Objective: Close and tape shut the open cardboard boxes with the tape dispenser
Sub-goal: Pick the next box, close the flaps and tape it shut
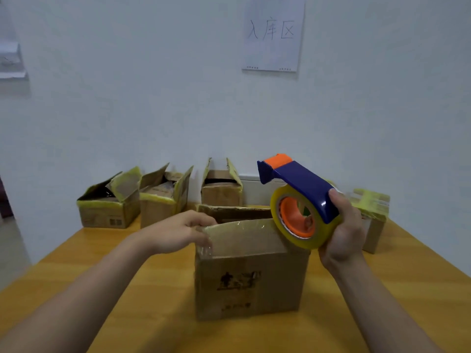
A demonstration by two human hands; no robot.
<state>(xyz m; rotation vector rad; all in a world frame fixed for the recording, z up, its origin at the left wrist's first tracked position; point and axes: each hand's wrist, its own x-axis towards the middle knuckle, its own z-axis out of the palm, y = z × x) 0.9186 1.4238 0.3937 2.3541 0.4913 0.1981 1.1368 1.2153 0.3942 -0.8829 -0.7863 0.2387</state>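
Head view, looking down over a yellow-orange wooden table (102, 289) set against a pale wall.

- Cardboard box (251, 276): stands upright at the middle of the table, near the front edge, between the two forearms. Dark printed marks on its front face. The near flap is raised and slanted, and a dark gap shows between it and the far flap behind. A strip of clear, wrinkled tape (237, 225) runs along the near flap's upper edge, from the left corner to the roll.
- Left hand (178, 233): at the box's top left corner, fingers curled over the flap edge, thumb on the front side, pinching the flap where the tape begins.
- Right hand (344, 233): wrapped round the blue handle of the tape dispenser (300, 182), thumb on top of the handle's rear end, the other fingers hidden beneath.
- Dispenser: held tilted, its orange and blue cutter end pointing up and to the left, above the box. Its yellowish tape roll (318, 238) on an orange hub touches the box's top right corner.
- Rear of the table, left to centre: three open boxes (163, 200) in a row, flaps up, yellow tape on their edges. The left two stand just beside each other; the third is slightly apart.
- Right rear: a closed box (372, 212) with yellow tape across its top, partly hidden behind the right hand.
- Wall: a paper sheet (274, 34) with handwritten characters, above the dispenser.
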